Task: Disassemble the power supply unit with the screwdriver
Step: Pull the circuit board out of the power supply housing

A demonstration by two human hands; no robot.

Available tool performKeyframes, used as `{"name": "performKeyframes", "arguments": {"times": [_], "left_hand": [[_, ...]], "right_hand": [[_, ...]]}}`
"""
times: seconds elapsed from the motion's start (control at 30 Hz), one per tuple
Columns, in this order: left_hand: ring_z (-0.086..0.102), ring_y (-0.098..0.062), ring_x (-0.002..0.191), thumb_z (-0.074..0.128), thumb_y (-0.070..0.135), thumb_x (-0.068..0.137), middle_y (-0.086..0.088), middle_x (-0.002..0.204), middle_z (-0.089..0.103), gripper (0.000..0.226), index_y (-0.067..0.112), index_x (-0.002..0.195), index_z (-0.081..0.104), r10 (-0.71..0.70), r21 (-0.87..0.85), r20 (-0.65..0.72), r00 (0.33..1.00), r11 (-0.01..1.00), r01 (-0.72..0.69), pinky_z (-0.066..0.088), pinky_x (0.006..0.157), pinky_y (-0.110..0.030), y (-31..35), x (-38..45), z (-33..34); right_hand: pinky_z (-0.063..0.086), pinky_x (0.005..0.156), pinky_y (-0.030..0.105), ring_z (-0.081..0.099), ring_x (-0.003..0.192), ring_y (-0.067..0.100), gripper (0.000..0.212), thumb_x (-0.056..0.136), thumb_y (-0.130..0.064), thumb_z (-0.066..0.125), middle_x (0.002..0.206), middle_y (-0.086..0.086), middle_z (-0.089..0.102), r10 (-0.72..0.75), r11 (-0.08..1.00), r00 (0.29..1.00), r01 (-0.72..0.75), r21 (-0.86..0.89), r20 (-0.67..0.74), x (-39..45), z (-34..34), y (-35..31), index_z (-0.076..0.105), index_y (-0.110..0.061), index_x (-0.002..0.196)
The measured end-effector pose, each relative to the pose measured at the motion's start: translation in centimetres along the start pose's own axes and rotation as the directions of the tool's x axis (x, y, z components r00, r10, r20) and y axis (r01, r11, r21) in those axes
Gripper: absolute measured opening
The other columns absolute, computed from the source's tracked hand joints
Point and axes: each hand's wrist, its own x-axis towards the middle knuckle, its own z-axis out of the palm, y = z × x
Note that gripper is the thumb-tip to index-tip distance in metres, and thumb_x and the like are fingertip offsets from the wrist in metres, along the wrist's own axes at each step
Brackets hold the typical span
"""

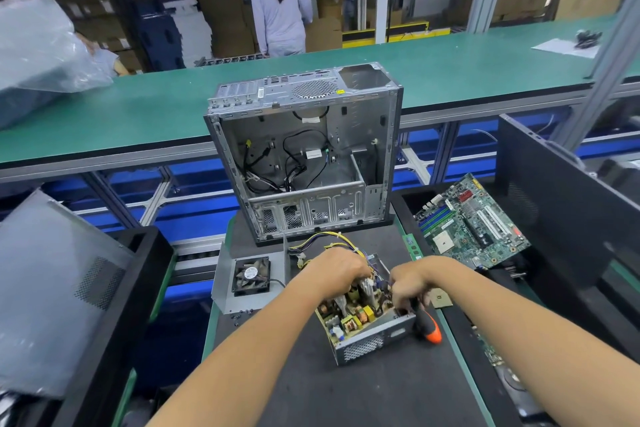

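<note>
Currently PSU (pixel 363 322) sits before the case (pixel 304 149), lid off, board exposed. My left hand (pixel 341 270) presses on its far end; right hand (pixel 410 288) grips the screwdriver (pixel 427 324). Next, I judge: free the board screws.

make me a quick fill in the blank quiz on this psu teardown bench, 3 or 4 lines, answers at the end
1. The screwdriver in the right hand has a black and ____ handle.
2. The cover plate left of the power supply unit carries a black ____.
3. The left hand rests on the unit beside its bundle of yellow and black ____.
4. The loose motherboard lies to the ____ of the empty computer case.

Missing words: orange; fan; wires; right
</note>
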Motion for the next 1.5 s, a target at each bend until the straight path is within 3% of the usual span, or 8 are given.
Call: {"name": "performKeyframes", "arguments": {"times": [0.33,0.63,0.97,1.17,1.23,1.33,1.4,1.5], "left_hand": [[0.052,-0.03,0.075,0.047,-0.015,0.063,-0.011,0.075,0.057,0.027,0.012,0.066,0.048,-0.031,-0.012,0.006,0.999,0.999,0.031,0.039,0.06,-0.04,0.1,-0.2,-0.4],[0.053,-0.025,0.08,0.051,-0.011,0.067,-0.007,0.083,0.062,0.028,0.013,0.077,0.06,0.026,0.028,0.039,0.999,0.999,-0.027,0.047,0.072,-0.041,-0.1,-0.4,-1.2],[0.057,-0.029,0.084,0.051,-0.01,0.067,-0.012,0.087,0.064,0.025,0.006,0.08,0.064,-0.033,0.022,0.029,0.999,0.999,0.032,0.047,0.073,-0.043,-0.6,-0.7,-3.1],[0.057,-0.027,0.085,0.047,-0.013,0.067,-0.01,0.085,0.063,0.027,0.006,0.079,0.061,-0.043,0.078,-0.043,0.998,0.996,0.046,0.047,0.072,-0.042,-1.5,-1.3,-4.4],[0.058,-0.027,0.087,0.046,-0.015,0.069,-0.008,0.086,0.063,0.028,0.006,0.081,0.061,-0.03,0.073,-0.091,0.995,0.997,0.036,0.048,0.072,-0.039,-1.7,-1.4,-4.5],[0.059,-0.024,0.093,0.044,-0.017,0.074,-0.005,0.093,0.065,0.035,0.007,0.088,0.065,-0.026,0.076,-0.161,0.987,0.996,0.039,0.049,0.073,-0.033,-2.0,-1.5,-4.7],[0.059,-0.023,0.092,0.045,-0.018,0.075,-0.004,0.094,0.065,0.036,0.007,0.091,0.065,-0.024,0.084,-0.182,0.983,0.996,0.04,0.043,0.067,-0.028,-2.2,-1.4,-4.9],[0.059,-0.024,0.085,0.046,-0.019,0.073,-0.004,0.089,0.063,0.034,0.007,0.086,0.064,-0.015,0.099,-0.2,0.98,0.995,0.035,0.032,0.062,-0.026,-2.8,-1.4,-5.2]], "right_hand": [[0.03,0.042,0.019,0.039,0.035,0.009,0.022,0.087,-0.01,0.045,0.045,-0.003,0.049,-0.015,0.978,0.974,-0.033,0.207,0.228,-0.7,-0.2,0.8,0.048,-0.012,0.065],[0.029,0.041,0.017,0.038,0.035,0.009,0.023,0.09,-0.015,0.044,0.045,-0.004,0.051,0.021,0.988,0.944,-0.07,0.138,0.33,-1.0,-0.4,-0.1,0.048,-0.013,0.068],[0.035,0.05,0.02,0.046,0.05,0.011,0.02,0.09,-0.025,0.056,0.058,-0.004,0.055,-0.142,0.929,0.965,0.053,0.366,0.22,-2.4,-2.0,0.9,0.056,-0.017,0.072],[0.037,0.05,0.023,0.046,0.052,0.016,0.048,0.093,-0.052,0.049,0.061,0.004,0.053,-0.191,0.597,0.967,0.25,0.762,-0.168,-1.8,-2.7,2.8,0.063,-0.01,0.076],[0.039,0.051,0.025,0.049,0.053,0.015,0.042,0.101,-0.039,0.045,0.068,0.006,0.057,-0.119,0.647,0.951,0.294,0.704,-0.287,-1.6,-3.0,2.7,0.064,-0.007,0.082],[0.049,0.067,0.024,0.06,0.079,0.015,0.013,0.096,-0.008,0.051,0.101,0.007,0.063,-0.1,0.927,0.856,0.265,0.264,-0.507,-1.2,-3.5,2.2,0.062,-0.009,0.102],[0.045,0.095,0.028,0.056,0.112,0.021,0.035,0.092,-0.002,0.052,0.128,0.009,0.055,-0.184,0.964,0.824,0.257,0.064,-0.536,-0.6,-3.5,1.4,0.057,-0.008,0.126],[0.047,0.087,0.034,0.056,0.111,0.026,0.046,0.092,0.002,0.052,0.132,0.012,0.056,-0.224,0.957,0.843,0.286,0.055,-0.489,0.5,-3.1,0.3,0.052,-0.011,0.136]]}}
